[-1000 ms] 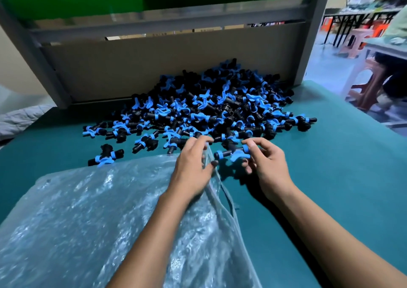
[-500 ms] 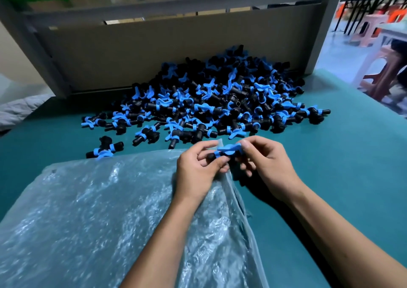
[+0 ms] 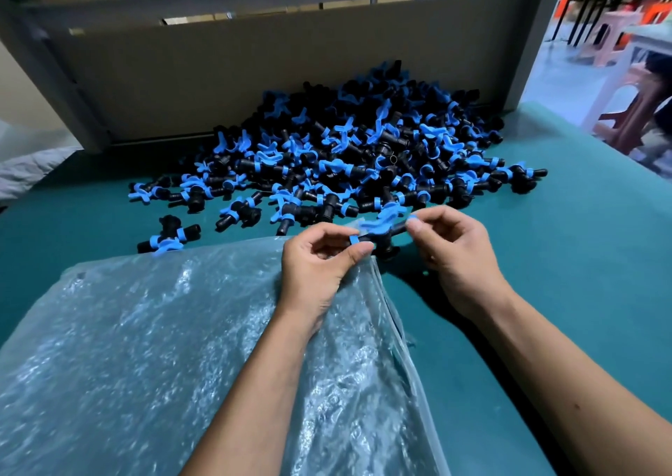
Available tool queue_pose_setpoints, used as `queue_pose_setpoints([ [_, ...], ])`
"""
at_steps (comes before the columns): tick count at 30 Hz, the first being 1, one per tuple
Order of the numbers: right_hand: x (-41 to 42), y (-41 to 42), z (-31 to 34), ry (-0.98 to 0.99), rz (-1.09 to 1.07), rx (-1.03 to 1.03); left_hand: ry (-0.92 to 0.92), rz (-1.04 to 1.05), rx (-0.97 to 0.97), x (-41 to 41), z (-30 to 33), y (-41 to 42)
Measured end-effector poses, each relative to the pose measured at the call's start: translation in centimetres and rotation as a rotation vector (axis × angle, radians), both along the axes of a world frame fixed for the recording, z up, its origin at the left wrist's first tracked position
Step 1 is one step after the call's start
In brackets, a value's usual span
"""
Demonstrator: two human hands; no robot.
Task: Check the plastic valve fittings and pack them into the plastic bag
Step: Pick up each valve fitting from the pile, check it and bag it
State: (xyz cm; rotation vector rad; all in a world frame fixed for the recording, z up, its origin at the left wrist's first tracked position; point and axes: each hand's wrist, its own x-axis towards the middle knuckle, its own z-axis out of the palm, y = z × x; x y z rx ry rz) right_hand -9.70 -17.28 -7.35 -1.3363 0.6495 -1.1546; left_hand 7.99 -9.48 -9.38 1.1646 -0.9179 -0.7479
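head | your left hand (image 3: 320, 268) and right hand (image 3: 452, 253) now pinch 1 valve fitting (image 3: 378, 233) by its ends, lifted off the pile (image 3: 363, 155) above the plastic bag (image 3: 174, 348) mouth | check under way; bagging follows

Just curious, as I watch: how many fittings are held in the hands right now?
1. One valve fitting is pinched between the left hand and right hand, above the plastic bag edge.

Plastic bag (image 3: 152, 348) is thin, crinkly, really glossy film. Valve fittings (image 3: 363, 155) look like matt black plastic with smooth blue handles. Teal surface (image 3: 563, 275) is matt; at 12 o'clock, plain brown cardboard panel (image 3: 254, 75).
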Motion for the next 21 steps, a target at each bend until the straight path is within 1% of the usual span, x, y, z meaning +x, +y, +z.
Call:
queue_pose_setpoints([
  [2, 0.2, 0.5, 0.1, 0.076, 0.133, -0.079, -0.034, -0.047, -0.004, -0.4, 0.1, 0.1],
  [4, 0.4, 0.7, 0.2, 0.09, 0.202, -0.066, -0.048, -0.06, -0.013, -0.4, 0.3, 0.3],
  [5, 0.4, 0.7, 0.3, 0.084, 0.175, -0.038, -0.036, -0.05, -0.017, -0.4, 0.3, 0.3],
  [8, 0.1, 0.0, 0.0, 0.015, -0.041, 0.083, 0.013, 0.009, -0.029, -0.2, 0.3, 0.3],
  [10, 0.2, -0.2, -0.2, 0.008, -0.114, 0.082, 0.002, 0.05, -0.025, -0.2, 0.3, 0.2],
  [12, 0.4, 0.0, -0.4, 0.062, -0.161, -0.026, -0.018, 0.129, -0.015, -0.5, 0.3, 0.1],
  [13, 0.5, 0.1, -0.5, 0.118, -0.153, -0.125, -0.03, 0.177, 0.002, -0.7, 0.2, 0.0],
  [16, 1.0, 0.8, -0.6, 0.409, -0.004, -0.5, -0.068, 0.244, 0.058, -1.4, 0.1, 0.0],
  [17, 1.2, 0.9, -0.6, 0.469, 0.014, -0.57, -0.071, 0.231, 0.052, -1.6, 0.1, 0.0],
  [19, 1.3, 0.9, -0.7, 0.472, -0.01, -0.558, -0.096, 0.165, 0.012, -2.0, 0.4, -0.1],
  [21, 1.1, 0.7, -0.7, 0.402, -0.001, -0.428, -0.102, 0.06, -0.065, -2.4, 0.9, -0.1],
])
